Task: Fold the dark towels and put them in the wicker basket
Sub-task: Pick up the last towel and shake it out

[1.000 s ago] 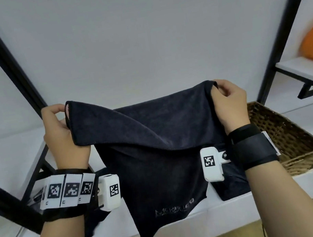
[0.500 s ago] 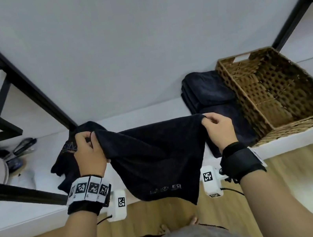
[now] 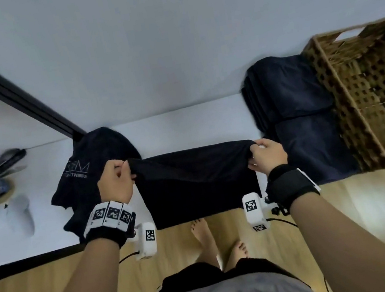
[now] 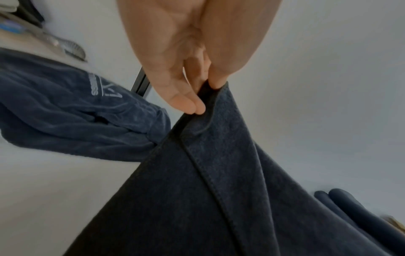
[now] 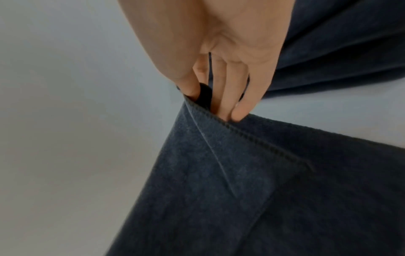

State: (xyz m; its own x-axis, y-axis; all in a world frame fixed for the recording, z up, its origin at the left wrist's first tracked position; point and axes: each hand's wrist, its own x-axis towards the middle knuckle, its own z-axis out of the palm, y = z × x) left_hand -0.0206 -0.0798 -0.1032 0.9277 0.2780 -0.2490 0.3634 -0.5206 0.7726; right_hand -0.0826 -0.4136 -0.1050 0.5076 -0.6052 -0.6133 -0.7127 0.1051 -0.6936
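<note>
Beside the left hand (image 3: 113, 182), a crumpled towel (image 3: 92, 162) shows pale, unreadable lettering.

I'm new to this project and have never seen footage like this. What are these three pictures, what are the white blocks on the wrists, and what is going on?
No machine here: a person is folding towels with bare hands. The big picture comes from a camera on their head, looking down. The other two come from small white cameras strapped to each wrist, looking along the fingers; the patterned squares are markers on those straps.

The left hand and right hand each pinch a top corner of one dark towel, which hangs stretched between them over the shelf's front edge. The wrist views show those pinches up close.

On the white shelf lie a crumpled towel with pale lettering to the left, a folded stack of towels to the right, and beside that a wicker basket, which looks empty.
</note>
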